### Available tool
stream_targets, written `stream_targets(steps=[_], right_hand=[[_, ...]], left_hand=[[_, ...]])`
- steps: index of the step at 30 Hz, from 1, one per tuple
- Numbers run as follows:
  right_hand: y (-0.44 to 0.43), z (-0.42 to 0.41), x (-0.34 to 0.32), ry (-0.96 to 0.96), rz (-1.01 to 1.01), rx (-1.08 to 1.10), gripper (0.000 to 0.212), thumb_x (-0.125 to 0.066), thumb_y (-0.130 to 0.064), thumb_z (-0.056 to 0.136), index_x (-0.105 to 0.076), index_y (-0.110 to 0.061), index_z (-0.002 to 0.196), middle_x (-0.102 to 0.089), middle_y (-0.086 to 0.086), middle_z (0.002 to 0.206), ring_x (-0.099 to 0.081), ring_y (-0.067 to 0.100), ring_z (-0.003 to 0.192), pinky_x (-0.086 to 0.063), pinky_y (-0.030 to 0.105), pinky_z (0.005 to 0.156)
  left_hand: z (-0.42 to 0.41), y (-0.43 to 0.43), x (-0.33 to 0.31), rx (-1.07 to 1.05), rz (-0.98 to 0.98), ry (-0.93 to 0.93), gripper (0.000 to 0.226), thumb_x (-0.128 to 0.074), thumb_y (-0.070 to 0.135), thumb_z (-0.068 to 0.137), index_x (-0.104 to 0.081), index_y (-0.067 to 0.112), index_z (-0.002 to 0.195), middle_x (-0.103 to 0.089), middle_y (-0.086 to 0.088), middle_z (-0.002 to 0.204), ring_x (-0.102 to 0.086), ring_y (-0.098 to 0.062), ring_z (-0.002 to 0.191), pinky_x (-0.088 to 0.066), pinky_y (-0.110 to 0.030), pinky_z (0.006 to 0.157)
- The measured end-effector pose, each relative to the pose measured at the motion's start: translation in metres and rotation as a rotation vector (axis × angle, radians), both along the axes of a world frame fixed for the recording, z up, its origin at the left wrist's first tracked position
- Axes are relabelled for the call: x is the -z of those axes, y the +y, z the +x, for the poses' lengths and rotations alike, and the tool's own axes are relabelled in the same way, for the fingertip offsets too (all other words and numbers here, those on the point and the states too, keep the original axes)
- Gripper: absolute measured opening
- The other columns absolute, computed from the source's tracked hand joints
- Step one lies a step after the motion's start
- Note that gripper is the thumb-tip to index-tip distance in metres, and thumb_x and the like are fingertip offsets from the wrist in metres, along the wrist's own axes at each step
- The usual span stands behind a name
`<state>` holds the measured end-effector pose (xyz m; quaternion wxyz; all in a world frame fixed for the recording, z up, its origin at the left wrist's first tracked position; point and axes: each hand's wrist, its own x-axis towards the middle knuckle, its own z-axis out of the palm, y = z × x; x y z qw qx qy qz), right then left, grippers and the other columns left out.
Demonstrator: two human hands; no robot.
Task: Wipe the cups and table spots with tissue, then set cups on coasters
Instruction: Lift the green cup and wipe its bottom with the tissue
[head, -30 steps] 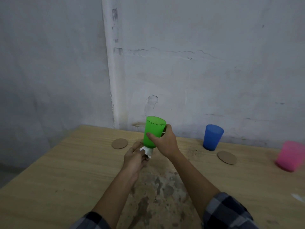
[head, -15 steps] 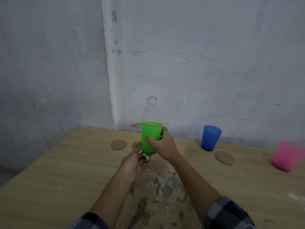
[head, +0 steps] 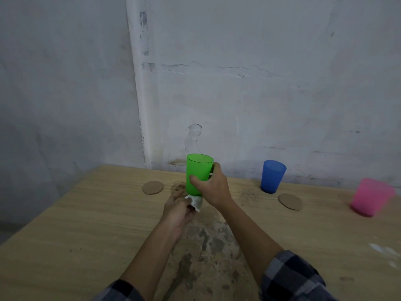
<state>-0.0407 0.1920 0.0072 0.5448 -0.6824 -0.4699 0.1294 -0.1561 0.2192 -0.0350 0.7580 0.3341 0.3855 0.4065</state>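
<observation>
No real change in 1 s: right hand (head: 213, 187) grips translucent green plastic cup (head: 198, 172), left hand (head: 176, 211) pinches crumpled white tissue (head: 196, 203) at its base, so wiping likely continues.

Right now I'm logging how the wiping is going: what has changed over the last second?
The green cup has straightened slightly from a tilt, and the left hand has shifted the tissue under its base. Nothing was grabbed or let go: the right hand still grips the cup. Blue cup, pink cup and both coasters stayed put.
</observation>
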Motion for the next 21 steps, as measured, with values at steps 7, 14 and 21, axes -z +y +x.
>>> stream_targets(steps=[7,14,21], right_hand=[[-0.005,-0.003,0.000,0.018,-0.011,-0.019,0.059,-0.073,-0.049,0.067,-0.049,-0.017,0.110,-0.062,0.001,0.103,-0.062,0.020,0.092,-0.057,0.045,0.079],[-0.010,0.002,-0.001,0.038,-0.015,-0.139,0.051,-0.074,-0.035,0.077,-0.048,-0.017,0.118,-0.061,-0.003,0.104,-0.060,0.007,0.088,-0.057,0.029,0.069],[-0.018,0.008,-0.004,0.090,0.005,-0.317,0.050,-0.069,-0.025,0.076,-0.053,-0.023,0.124,-0.064,-0.001,0.108,-0.059,0.007,0.094,-0.047,0.013,0.069]], left_hand=[[0.000,0.000,-0.002,0.056,-0.028,-0.060,0.039,-0.050,-0.008,0.092,-0.057,0.011,0.126,-0.073,-0.019,0.100,-0.072,-0.026,0.077,-0.058,-0.033,0.056],[0.002,0.000,-0.010,0.129,-0.204,-0.117,0.019,-0.040,-0.010,0.094,-0.057,-0.007,0.101,-0.064,-0.021,0.095,-0.061,-0.028,0.084,-0.057,-0.038,0.072],[-0.006,0.003,-0.012,0.108,-0.311,-0.176,0.019,-0.038,-0.008,0.095,-0.054,-0.010,0.105,-0.060,-0.024,0.101,-0.060,-0.032,0.088,-0.046,-0.045,0.087]])
